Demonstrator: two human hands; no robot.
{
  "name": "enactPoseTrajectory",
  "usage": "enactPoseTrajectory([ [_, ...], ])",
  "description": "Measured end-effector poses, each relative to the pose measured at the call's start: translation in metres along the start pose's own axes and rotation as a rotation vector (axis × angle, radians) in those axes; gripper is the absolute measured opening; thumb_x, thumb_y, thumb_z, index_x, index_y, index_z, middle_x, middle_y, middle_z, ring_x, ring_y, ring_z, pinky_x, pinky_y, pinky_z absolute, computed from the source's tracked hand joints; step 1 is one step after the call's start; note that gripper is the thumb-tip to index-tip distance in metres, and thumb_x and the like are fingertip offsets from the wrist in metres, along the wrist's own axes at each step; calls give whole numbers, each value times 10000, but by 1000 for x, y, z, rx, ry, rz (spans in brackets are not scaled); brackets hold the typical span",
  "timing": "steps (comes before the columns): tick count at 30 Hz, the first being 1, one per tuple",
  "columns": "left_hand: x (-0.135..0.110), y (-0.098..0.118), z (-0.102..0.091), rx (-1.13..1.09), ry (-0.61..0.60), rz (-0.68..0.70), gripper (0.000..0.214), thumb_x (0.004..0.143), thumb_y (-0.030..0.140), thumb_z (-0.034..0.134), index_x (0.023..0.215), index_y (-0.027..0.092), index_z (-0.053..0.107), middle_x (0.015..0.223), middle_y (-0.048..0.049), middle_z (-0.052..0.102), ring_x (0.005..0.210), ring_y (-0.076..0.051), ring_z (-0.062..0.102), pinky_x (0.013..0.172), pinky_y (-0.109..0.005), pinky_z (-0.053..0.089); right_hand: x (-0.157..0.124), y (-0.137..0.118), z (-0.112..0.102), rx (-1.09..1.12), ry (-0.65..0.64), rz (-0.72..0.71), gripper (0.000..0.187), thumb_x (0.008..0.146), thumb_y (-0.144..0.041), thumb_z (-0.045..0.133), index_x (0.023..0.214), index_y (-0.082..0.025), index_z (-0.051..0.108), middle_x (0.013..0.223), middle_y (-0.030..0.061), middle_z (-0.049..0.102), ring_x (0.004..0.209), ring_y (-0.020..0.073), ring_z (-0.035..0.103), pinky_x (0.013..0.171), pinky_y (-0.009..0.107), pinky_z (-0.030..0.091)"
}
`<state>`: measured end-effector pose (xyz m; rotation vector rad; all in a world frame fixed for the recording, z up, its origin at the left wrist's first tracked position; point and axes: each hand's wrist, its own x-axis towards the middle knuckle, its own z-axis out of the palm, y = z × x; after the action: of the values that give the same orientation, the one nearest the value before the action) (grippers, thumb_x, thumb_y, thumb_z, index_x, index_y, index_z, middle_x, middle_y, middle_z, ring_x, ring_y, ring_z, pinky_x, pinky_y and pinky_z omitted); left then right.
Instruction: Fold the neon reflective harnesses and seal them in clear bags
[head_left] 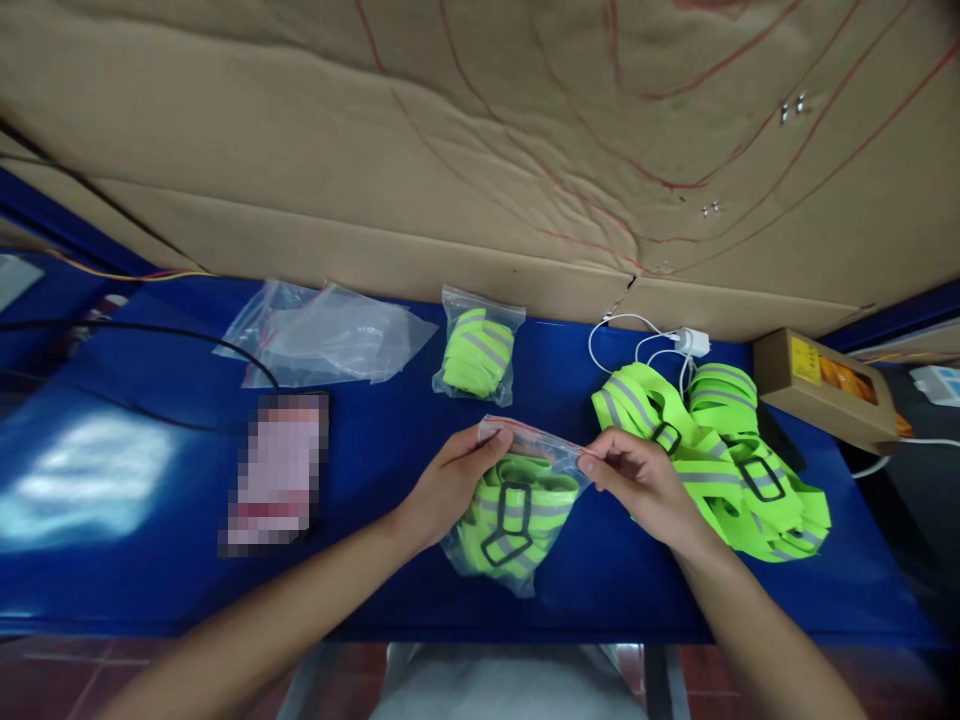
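A clear zip bag (517, 520) filled with a folded neon-green reflective vest lies on the blue table (375, 470) in front of me. My left hand (450, 480) pinches the left end of the bag's red-lined top edge. My right hand (637, 480) pinches the right end of that same edge. Both hands have their fingers closed on the bag. Farther back sits a second filled bag (478, 347) with a green vest inside.
A pile of loose green reflective vests (720, 450) lies to the right. Empty clear bags (322, 335) lie at the back left. A white charger and cable (675, 345), a small cardboard box (825, 385) and a blurred-out flat object (276, 472) are also on the table. A cardboard wall (480, 150) stands behind.
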<state>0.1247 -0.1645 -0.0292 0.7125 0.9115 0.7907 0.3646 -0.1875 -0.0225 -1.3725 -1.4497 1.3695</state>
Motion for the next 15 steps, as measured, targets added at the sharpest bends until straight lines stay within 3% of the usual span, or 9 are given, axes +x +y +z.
enactPoseTrajectory([
  [5, -2, 1, 3, 89, -4, 61, 325, 900, 488, 723, 996, 182, 776, 874, -27, 804, 857, -203, 744, 868, -278, 561, -4, 3, 4, -41, 70, -91, 260, 927, -375, 733, 774, -197, 621, 703, -13, 618, 623, 116, 570, 590, 230, 446],
  [8, -3, 0, 4, 190, 14, 139, 345, 903, 506, 711, 994, 178, 773, 953, -40, 804, 914, -216, 736, 926, -297, 552, -5, 3, 5, -48, 37, -116, 195, 950, -351, 699, 838, -201, 645, 760, -4, 625, 680, 125, 587, 626, 232, 467],
  [15, -3, -3, 4, 333, -5, 209, 392, 955, 528, 626, 1059, 174, 758, 1079, -78, 791, 1052, -255, 722, 989, -335, 536, -4, 3, 8, -95, 34, -119, 170, 951, -308, 654, 825, -205, 606, 714, -21, 570, 628, 116, 529, 583, 232, 423],
])
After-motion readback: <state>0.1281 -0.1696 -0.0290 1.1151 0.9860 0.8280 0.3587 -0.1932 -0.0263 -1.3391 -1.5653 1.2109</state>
